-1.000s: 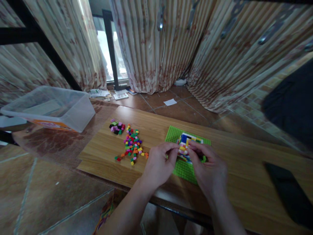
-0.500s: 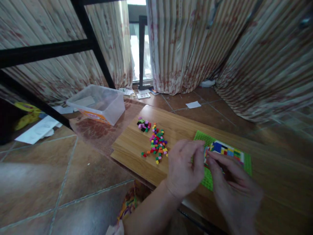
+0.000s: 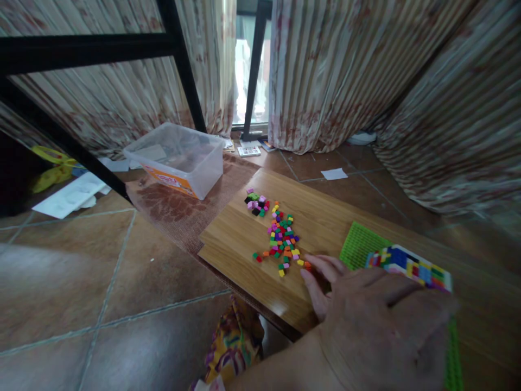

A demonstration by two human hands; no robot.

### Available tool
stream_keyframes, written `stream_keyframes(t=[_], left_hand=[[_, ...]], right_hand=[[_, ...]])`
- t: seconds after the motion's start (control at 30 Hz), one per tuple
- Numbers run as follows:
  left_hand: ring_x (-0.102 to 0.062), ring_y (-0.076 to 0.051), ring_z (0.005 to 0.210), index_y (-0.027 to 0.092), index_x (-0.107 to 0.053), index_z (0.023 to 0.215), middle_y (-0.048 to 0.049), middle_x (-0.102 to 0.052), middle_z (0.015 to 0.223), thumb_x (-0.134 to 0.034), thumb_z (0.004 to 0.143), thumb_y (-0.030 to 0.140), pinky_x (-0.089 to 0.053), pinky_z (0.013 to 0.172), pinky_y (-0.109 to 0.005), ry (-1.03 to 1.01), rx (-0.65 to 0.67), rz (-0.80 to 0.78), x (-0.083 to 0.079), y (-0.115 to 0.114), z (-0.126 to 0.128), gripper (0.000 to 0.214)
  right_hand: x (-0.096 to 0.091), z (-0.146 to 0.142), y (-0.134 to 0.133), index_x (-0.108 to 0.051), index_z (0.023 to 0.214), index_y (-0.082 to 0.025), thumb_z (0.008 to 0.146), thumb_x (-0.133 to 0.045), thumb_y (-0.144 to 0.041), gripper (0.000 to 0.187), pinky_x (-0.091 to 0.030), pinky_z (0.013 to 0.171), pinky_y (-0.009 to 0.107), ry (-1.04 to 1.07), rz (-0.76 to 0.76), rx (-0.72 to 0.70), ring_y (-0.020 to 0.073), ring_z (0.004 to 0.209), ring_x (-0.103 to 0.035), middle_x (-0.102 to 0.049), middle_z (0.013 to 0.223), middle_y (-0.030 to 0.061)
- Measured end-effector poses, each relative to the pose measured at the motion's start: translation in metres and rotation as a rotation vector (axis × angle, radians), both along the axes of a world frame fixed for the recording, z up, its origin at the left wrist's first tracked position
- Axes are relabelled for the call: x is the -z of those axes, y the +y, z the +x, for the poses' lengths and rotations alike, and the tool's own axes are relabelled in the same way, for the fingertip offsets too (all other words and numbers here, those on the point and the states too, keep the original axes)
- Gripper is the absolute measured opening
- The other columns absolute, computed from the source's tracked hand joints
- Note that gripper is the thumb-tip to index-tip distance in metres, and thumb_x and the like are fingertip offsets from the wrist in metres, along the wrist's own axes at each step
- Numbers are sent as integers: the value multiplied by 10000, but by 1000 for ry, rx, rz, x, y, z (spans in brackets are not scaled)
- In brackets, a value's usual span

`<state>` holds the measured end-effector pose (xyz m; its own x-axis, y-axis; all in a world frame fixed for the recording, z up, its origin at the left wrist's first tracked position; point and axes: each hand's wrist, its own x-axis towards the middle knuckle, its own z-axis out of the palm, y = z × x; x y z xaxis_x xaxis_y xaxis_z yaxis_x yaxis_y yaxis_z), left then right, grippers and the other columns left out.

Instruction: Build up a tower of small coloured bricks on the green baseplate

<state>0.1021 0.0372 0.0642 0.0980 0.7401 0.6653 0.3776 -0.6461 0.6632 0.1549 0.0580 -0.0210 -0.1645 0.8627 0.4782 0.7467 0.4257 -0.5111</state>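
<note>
My left hand (image 3: 391,326) comes in from the lower left, its back covering much of the green baseplate (image 3: 362,244); its fingers are blurred and hidden. From beyond it, the fingers of my right hand (image 3: 325,277) point left, thumb and forefinger apart, close to an orange brick (image 3: 307,266) at the edge of the pile. A yellow brick (image 3: 300,262) lies beside it. The pile of small coloured bricks (image 3: 283,239) spreads over the wooden table (image 3: 232,233). A block built of many coloured bricks (image 3: 419,266) rises from the baseplate, partly behind my left hand.
A smaller cluster of pink, black and green bricks (image 3: 256,203) lies at the pile's far end. Left of the table, a clear plastic bin (image 3: 207,168) stands on a brown mat (image 3: 171,206). A black metal frame (image 3: 183,70) and curtains (image 3: 345,70) rise behind.
Both hands were together at the brick block. Now my right hand's fingers have moved left to the loose bricks, and my left hand has shifted right. The view has moved too.
</note>
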Motion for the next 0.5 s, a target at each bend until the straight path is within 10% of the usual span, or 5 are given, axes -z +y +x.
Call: stream_keyframes(t=[0.5], left_hand=[[-678, -192, 787, 173, -670, 1039, -71, -734, 907, -471, 886, 191, -567, 743, -340, -127, 106, -238, 2, -2, 1, 252]], right_hand=[[-17, -33, 13, -671, 1040, -197, 902, -505, -238, 220, -473, 831, 402, -34, -36, -79, 247, 988, -569, -619, 1033, 101]])
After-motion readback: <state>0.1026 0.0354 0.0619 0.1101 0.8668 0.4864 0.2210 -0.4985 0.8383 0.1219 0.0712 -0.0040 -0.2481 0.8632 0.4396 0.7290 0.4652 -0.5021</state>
